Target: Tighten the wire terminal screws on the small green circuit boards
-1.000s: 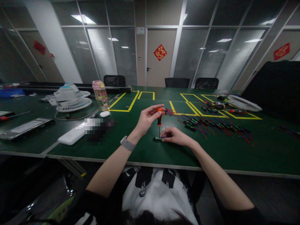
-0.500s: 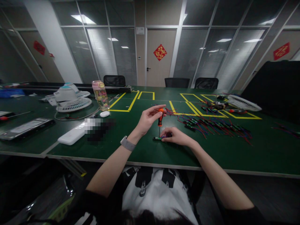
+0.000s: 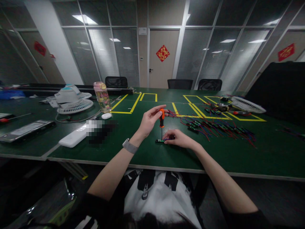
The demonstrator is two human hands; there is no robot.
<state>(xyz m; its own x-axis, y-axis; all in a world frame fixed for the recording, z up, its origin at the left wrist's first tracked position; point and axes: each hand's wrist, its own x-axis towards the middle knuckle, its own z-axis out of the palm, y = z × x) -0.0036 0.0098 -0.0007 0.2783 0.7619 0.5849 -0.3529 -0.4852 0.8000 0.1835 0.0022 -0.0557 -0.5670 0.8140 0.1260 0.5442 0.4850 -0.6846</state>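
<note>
1. One narrow green circuit board (image 3: 159, 141) lies flat on the dark green tabletop (image 3: 143, 157), in front of the person.
2. Right hand (image 3: 179, 139): thumb and fingertips pinch the board's right end. Hold this pinch firm and low, so that the board should not pivot.
3. Slim orange-and-black screwdriver (image 3: 162, 122): it stands nearly upright, metal shaft running down to the board beside the right fingertips. What the tip meets is too small to tell.
4. Left hand (image 3: 148, 123): thumb and fingers grip the upper handle, one finger stretched past its top. Press straight along the shaft and turn gently; a tilted tip could slip toward the right fingertips.
5. Beyond, to the right, a cluster of green boards with red and blue wires (image 3: 215, 126) lies on the tabletop. Prevent loose leads from straying under the work.
6. Farther off, yellow tape strips (image 3: 121, 112) mark rectangles.
</note>
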